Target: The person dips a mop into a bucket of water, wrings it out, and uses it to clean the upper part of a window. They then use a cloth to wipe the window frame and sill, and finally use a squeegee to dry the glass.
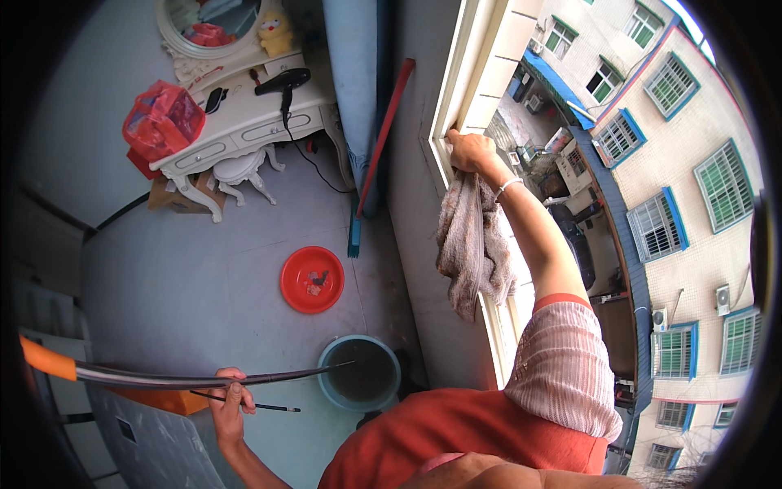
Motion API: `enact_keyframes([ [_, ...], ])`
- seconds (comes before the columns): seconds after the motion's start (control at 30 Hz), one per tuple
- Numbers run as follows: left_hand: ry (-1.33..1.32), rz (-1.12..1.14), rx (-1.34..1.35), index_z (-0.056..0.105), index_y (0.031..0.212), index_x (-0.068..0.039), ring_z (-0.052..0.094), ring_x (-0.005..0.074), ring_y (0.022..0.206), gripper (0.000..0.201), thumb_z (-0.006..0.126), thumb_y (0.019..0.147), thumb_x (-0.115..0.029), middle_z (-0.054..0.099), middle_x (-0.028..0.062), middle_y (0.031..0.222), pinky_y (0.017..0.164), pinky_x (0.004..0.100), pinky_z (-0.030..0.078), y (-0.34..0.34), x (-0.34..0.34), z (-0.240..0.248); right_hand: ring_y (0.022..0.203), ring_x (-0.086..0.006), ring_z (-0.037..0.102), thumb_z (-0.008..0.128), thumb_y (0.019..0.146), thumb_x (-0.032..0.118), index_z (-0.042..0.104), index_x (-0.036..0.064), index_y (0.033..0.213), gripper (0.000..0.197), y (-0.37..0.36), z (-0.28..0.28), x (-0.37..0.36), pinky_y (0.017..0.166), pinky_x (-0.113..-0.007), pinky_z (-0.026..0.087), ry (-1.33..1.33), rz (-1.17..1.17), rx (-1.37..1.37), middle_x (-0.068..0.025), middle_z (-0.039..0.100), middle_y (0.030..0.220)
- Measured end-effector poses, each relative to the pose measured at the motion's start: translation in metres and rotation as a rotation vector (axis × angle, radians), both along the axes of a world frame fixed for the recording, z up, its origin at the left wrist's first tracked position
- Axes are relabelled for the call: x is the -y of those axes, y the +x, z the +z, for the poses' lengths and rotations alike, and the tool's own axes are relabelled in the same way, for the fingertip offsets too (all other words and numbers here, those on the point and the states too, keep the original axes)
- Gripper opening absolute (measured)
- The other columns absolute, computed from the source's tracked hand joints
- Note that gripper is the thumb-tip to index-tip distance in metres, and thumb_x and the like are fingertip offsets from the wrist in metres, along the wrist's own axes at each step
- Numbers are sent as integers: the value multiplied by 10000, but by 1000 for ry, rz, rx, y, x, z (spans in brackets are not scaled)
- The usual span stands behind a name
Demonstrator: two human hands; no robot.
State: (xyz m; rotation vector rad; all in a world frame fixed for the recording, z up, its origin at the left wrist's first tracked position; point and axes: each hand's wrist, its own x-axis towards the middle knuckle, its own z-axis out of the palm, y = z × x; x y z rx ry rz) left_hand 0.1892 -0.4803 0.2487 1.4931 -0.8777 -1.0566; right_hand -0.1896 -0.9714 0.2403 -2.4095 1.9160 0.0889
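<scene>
My right hand (472, 152) is closed on a grey-brown cloth (466, 244) and presses against the window frame (444, 122). Most of the cloth hangs below the hand, over the sill. Low on the left, my left hand (230, 403) is closed round a thin black stick (273, 407) with a lighter band near its tip; its exact kind is unclear. A long black strip like a cable (155, 377), orange at its outer end, crosses the view over this hand. Beyond it stands a light-blue bucket (324, 383) of dark water.
A red basin (287, 281) with scraps in it sits on the floor. A red-handled broom (386, 134) leans by the blue curtain (350, 73). The white dressing table (269, 126) bears a hair dryer (285, 81) and a red bag (163, 122). Outside the window are buildings (643, 163).
</scene>
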Motion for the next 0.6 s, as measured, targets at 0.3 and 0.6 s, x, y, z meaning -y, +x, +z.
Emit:
enact_keyframes([
  [0.3,-13,57,-2,501,1011,-44,436,75,447,217,505,973,-258,486,17,550,418,203,351,9,-9,-9,930,-381,591,606,833,294,563,43,971,290,-22,8,-63,745,-483,497,-428,87,256,-204,586,998],
  [0.6,-9,9,15,505,1009,-51,428,76,446,215,504,974,-263,484,16,543,423,205,345,0,6,-2,946,-376,628,544,871,211,557,16,1124,320,30,-14,-31,868,-427,468,-295,-184,794,-211,662,981],
])
